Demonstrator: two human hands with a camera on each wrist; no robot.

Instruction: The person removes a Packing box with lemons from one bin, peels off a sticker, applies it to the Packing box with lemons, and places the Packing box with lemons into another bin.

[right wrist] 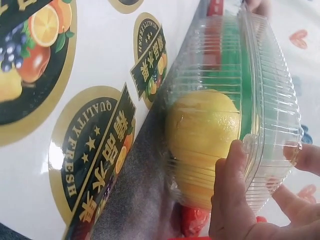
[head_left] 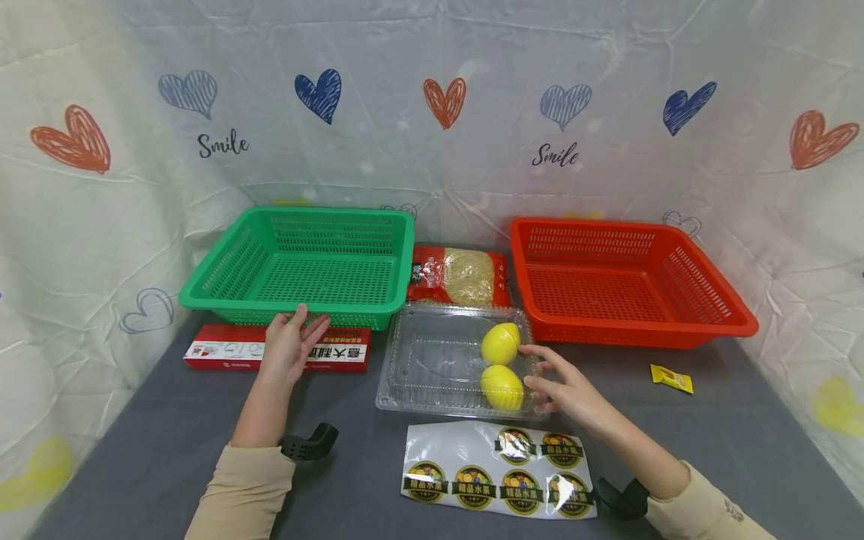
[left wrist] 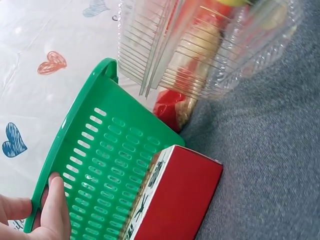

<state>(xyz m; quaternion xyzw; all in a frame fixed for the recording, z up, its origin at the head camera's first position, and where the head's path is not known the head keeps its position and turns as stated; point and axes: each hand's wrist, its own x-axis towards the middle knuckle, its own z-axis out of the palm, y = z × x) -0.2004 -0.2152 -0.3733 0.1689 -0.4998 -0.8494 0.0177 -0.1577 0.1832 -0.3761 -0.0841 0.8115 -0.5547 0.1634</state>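
My left hand grips the front rim of a green plastic basket, thumb over the rim and fingers beneath it in the left wrist view. On the right, my right hand holds the right edge of a clear plastic clamshell box. Its thumb presses the lower wall while other fingers lie against the lid. Inside the box, along its right side, sit two lemons, a rear lemon and a front lemon. The box's lid is down on its base.
A red basket stands at the back right, with a red-and-clear food packet between the baskets. A red-and-white carton lies before the green basket. A sticker sheet lies in front; a small yellow packet sits far right.
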